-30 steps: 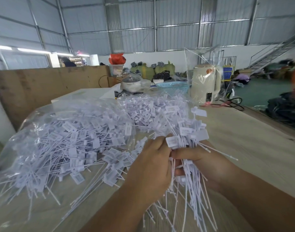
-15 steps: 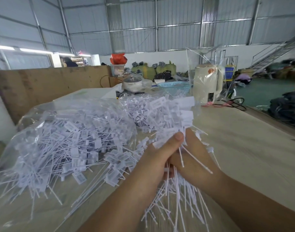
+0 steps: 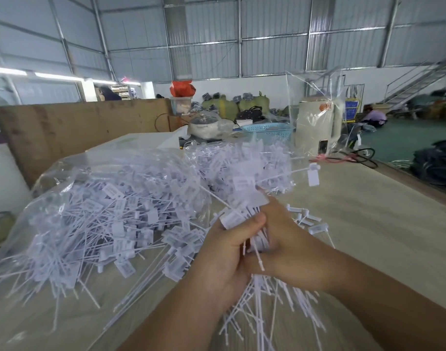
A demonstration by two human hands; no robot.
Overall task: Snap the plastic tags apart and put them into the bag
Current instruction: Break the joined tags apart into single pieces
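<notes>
Clearly a bundle of joined plastic tags (image 3: 244,219) is held between both hands just above the table (image 3: 368,224), near its front edge. The left hand (image 3: 227,252) is curled round the bundle with its thumb pressed on a flat tag head; the right hand (image 3: 282,244) is closed on the stems from the other side, though how its fingers lie behind the bundle cannot quite be made out. The tags are judged to be very light, thin and springy, with long stems that bend readily and flat heads that offer the firmer hold; a snap is best made by gripping close to the joint, since the stems would merely flex. The clear bag (image 3: 95,214), already heaped with loose tags, lies just to the left, its mouth towards the hands. More tags are scattered beyond it. Bare tabletop is left to the right, and the far right edge is well apart from the hands.
</notes>
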